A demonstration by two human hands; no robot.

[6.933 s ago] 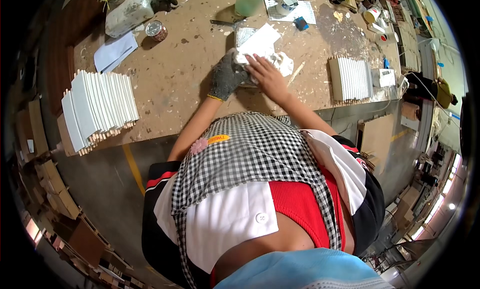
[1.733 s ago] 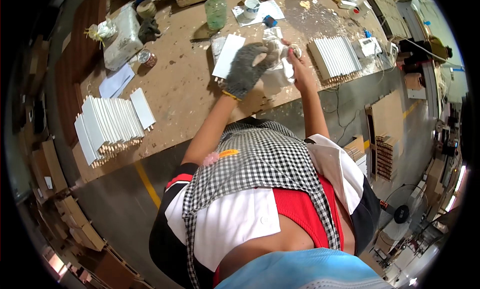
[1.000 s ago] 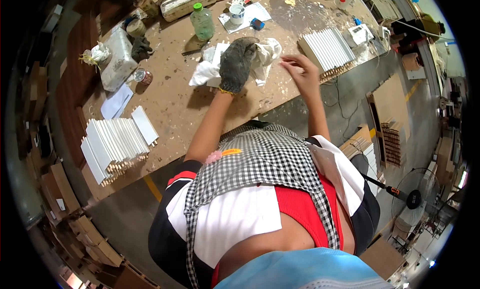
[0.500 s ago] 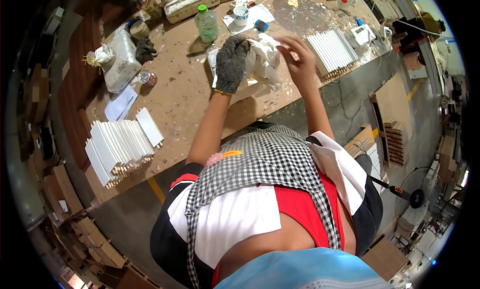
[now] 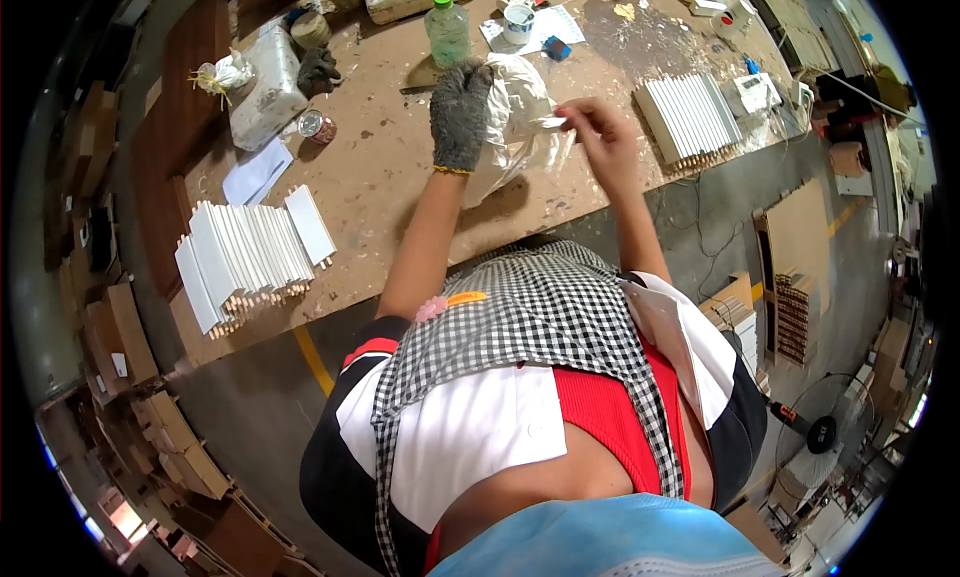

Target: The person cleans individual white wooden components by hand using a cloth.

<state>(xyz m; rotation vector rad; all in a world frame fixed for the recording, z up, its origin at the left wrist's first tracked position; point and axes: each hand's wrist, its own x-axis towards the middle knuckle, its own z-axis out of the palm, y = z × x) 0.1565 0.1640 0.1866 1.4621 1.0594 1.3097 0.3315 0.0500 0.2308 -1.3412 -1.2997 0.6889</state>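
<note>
Clutching white cloth (image 5: 515,89) in gloved left hand (image 5: 460,115), now pinching its edge with right hand (image 5: 606,140), apart a second ago, near bottle (image 5: 448,37) and stacked white panels (image 5: 688,120)

wht cloth (image 5: 514,89) | crumpled (w/ loose folds) | held btwn hands (image 5: 460,115)

We saw a glove (image 5: 461,117) of rough, matt knitted cloth and a white rag (image 5: 517,92) of wrinkled, matt fabric. We found the wooden tabletop (image 5: 385,172) dull and spattered, the slats (image 5: 240,249) smooth and white with bare wooden ends. We noted glossy, see-through plastic in the bottle (image 5: 448,37), shiny metal on the can (image 5: 318,126) and matt cloth in the apron (image 5: 540,302).
</note>
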